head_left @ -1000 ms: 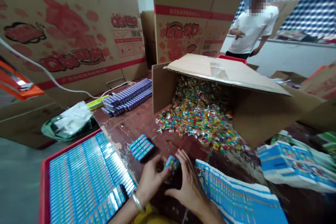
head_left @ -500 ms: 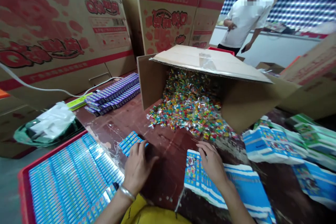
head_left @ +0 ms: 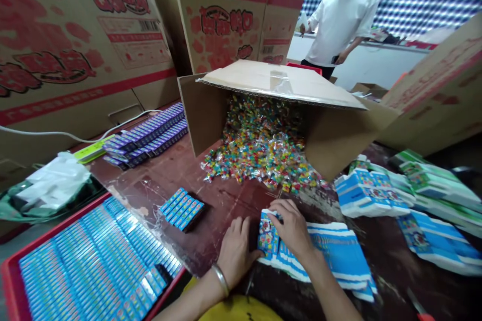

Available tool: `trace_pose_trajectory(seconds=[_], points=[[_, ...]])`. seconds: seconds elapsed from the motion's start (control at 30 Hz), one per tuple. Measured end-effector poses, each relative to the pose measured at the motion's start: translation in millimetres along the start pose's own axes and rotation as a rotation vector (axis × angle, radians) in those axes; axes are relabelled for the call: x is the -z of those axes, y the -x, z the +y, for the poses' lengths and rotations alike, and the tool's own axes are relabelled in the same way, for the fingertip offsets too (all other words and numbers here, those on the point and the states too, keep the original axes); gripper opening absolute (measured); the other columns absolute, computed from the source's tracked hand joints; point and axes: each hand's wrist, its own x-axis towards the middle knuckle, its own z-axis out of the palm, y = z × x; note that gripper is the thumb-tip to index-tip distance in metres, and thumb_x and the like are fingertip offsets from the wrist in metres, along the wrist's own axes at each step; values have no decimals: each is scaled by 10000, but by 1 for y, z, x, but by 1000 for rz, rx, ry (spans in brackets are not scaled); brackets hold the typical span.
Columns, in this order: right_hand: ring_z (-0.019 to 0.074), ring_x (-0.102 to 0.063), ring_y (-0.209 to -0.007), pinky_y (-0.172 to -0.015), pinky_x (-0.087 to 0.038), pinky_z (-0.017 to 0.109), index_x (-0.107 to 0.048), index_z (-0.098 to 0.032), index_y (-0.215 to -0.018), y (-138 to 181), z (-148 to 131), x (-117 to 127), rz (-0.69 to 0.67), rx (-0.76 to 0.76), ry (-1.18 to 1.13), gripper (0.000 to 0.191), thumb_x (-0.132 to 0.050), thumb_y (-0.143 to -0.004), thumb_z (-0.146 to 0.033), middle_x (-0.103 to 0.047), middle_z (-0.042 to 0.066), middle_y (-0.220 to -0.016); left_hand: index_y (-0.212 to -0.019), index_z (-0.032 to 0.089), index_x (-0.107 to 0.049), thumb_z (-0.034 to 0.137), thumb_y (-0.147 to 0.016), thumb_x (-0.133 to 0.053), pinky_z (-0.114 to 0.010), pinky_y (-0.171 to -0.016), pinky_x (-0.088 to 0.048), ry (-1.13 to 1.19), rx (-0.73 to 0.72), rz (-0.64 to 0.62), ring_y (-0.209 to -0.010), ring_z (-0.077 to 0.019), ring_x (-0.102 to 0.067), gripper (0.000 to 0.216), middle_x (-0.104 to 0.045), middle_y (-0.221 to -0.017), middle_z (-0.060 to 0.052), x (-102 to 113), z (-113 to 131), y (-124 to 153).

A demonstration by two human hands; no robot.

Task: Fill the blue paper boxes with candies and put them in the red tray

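Observation:
My right hand (head_left: 293,228) rests on a fanned row of flat blue candy cartons (head_left: 337,256). Its fingers curl over the top edge of the front carton (head_left: 266,235), with the thumb on its face. Beside that carton's left edge lies my left hand (head_left: 236,248), open and palm down, holding nothing. Its thumb reaches the carton's lower corner; I cannot tell whether it touches. To the left, a small group of filled blue boxes (head_left: 183,209) stands on the dark red table (head_left: 222,200).
A tipped cardboard box (head_left: 339,135) spills wrapped colourful candies (head_left: 259,155). At left are a red tray (head_left: 11,266) packed with blue boxes and stacked purple boxes (head_left: 150,133). More flat cartons (head_left: 376,195) lie at right. A person (head_left: 342,20) stands behind.
My left hand has left the small group of blue boxes and moved right to the flat cartons. My right hand has closed on the front carton. The view has shifted slightly.

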Motion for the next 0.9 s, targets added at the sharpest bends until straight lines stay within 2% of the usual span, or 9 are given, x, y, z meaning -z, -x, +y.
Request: trace_pose_trajectory(seconds=[0.1, 0.27, 0.37, 0.47, 0.53, 0.6, 0.7, 0.77, 0.9], points=[[152, -572, -604, -588, -472, 259, -574, -198, -724, -1, -13, -1, -7, -206, -275, 208, -580, -843, -368, -602, -1, -654, -1315, 201, -405, 440, -680, -738, -440, -974, -426, 177, -38, 13, -1122, -285, -506, 756, -531, -1214, -113, 12, 8, 4], [86, -414, -381, -359, -322, 199, -547, -194, -810, 3, -34, -10, -66, -417, -664, 309, -503, -871, -494, -502, -49, -566, -1324, 229, -446, 353, -731, -715, -447, -1027, -379, 516, 20, 17, -1180, -277, -502, 663, -549, -1286, -109, 32, 14, -4], [102, -465, -448, -408, -355, 202, -598, -190, -1018, 10, -42, -11, -130, -314, -758, 339, -463, -899, -477, -529, -30, -608, -1257, 197, -532, 334, -701, -748, -428, -1014, -395, 974, 95, -103, -1154, -283, -541, 612, -578, -1271, -125, 45, 10, -14], [108, -506, -523, -482, -392, 207, -542, -213, -1199, 15, -46, -8, -268, -193, -772, 380, -519, -882, -421, -552, -31, -658, -1198, 155, -591, 349, -682, -766, -407, -961, -429, 1365, 163, -266, -1066, -278, -601, 579, -639, -1174, -141, 59, 6, -18], [103, -511, -544, -510, -398, 202, -560, -224, -1140, 14, -47, -2, -326, -165, -719, 336, -593, -839, -371, -556, -44, -659, -1167, 149, -621, 351, -658, -785, -402, -946, -427, 1459, 201, -351, -1021, -271, -619, 572, -672, -1093, -132, 66, 6, -17], [98, -513, -541, -509, -392, 193, -598, -216, -966, 10, -47, 4, -395, -159, -664, 211, -646, -793, -327, -552, -57, -627, -1125, 146, -651, 347, -633, -804, -383, -915, -438, 1478, 214, -426, -964, -257, -631, 553, -691, -1014, -114, 71, 7, -14], [100, -517, -476, -452, -383, 187, -586, -198, -785, 3, -45, 11, -546, -190, -667, 149, -647, -781, -334, -549, -60, -561, -1013, 122, -700, 350, -661, -786, -297, -760, -475, 1437, 228, -456, -786, -196, -634, 428, -696, -858, -78, 72, 6, -10], [101, -507, -446, -430, -384, 190, -583, -196, -801, 0, -43, 8, -465, -249, -705, 181, -627, -798, -371, -548, -60, -548, -956, 112, -715, 354, -718, -742, -247, -668, -465, 1409, 266, -399, -696, -153, -609, 341, -685, -800, -62, 68, 3, -9], [122, -557, -616, -537, -433, 205, -586, -192, -884, 5, -43, -13, -125, -309, -730, 245, -681, -759, -380, -602, -27, -711, -951, 126, -706, 350, -764, -699, -237, -637, -481, 1413, 401, -163, -659, -129, -599, 292, -688, -813, -55, 55, 0, -9]])
